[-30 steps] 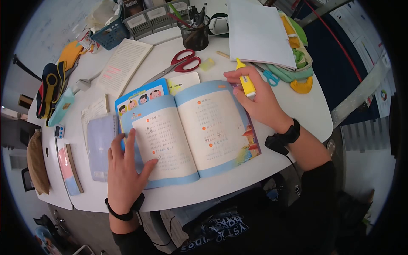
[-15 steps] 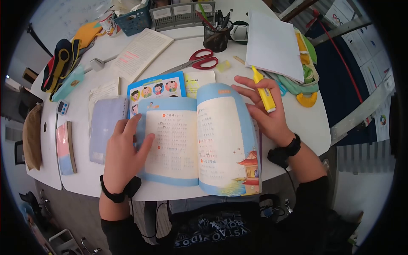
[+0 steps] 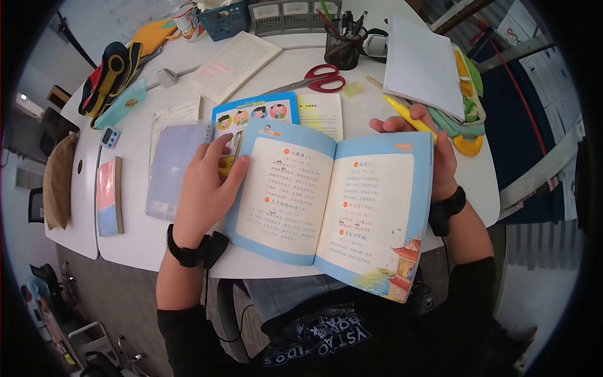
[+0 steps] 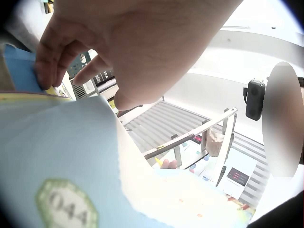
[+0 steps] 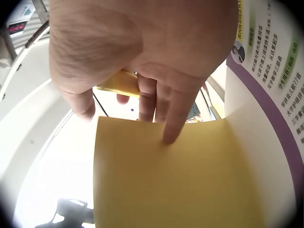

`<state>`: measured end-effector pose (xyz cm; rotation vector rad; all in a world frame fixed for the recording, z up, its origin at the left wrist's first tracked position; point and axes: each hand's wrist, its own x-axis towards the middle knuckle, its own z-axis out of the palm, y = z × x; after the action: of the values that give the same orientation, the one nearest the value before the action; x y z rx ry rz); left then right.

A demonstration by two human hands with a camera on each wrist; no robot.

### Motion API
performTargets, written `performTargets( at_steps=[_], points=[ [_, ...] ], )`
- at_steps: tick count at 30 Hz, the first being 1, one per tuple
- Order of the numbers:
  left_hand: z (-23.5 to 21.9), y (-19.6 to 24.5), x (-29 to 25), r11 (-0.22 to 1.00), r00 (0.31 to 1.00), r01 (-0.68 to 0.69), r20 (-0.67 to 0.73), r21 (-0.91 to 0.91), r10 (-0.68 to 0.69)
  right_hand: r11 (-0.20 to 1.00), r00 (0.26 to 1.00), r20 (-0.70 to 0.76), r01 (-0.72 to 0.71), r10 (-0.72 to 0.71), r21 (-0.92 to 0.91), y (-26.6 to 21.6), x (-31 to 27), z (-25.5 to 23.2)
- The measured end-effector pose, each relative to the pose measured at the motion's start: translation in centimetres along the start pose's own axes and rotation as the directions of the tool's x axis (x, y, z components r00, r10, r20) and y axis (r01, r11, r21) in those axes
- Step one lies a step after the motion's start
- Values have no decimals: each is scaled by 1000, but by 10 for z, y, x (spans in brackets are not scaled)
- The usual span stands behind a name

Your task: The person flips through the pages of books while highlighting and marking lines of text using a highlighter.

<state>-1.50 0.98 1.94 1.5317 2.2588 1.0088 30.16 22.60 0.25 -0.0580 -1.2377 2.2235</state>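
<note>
An open book (image 3: 292,198) with blue-bordered pages is raised and tilted above the table's front edge. My left hand (image 3: 202,185) holds its left edge, the thumb at the page side; in the left wrist view the fingers reach past the edge toward a blue cover. Behind the right page, partly hidden by it, my right hand (image 3: 445,164) holds a yellow highlighter (image 3: 407,115). The right wrist view shows a fingertip against the book's yellow inner flap (image 5: 156,180), with the highlighter (image 5: 121,84) held in the hand beyond.
Below the raised book lie a blue picture-covered book (image 3: 270,110) and a lilac notebook (image 3: 181,169). Red-handled scissors (image 3: 325,78), a pen holder (image 3: 342,50) and an open printed book (image 3: 235,66) are farther back. White paper (image 3: 422,69) lies at right over a pencil case (image 3: 468,129).
The book has risen off the table and tilted up toward the head camera. My right hand, with the highlighter, has moved behind its right side; my left hand has come onto the left edge.
</note>
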Motion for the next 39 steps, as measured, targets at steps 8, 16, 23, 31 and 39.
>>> performTargets(
  at_steps=[8, 16, 23, 31, 39],
  points=[
    [-9, -15, 6, 897, 979, 180, 162, -404, -124, 997, 998, 66, 8, -3, -73, 3, 2, -5],
    [23, 13, 0, 837, 989, -149, -68, -527, 133, 986, 998, 62, 2, 9, -168, -3, 4, 0],
    [-2, 0, -4, 798, 877, 271, 480, -538, 26, 976, 999, 30, -26, 33, -216, 2, 5, 2],
    [27, 3, -9, 466, 914, 402, 373, -788, -156, 825, 987, -97, -161, 129, -542, 2, 0, 8],
    [15, -1, -1, 435, 932, 346, 251, -831, -262, 727, 958, -264, -101, -113, -679, -24, 5, -19]
  ],
)
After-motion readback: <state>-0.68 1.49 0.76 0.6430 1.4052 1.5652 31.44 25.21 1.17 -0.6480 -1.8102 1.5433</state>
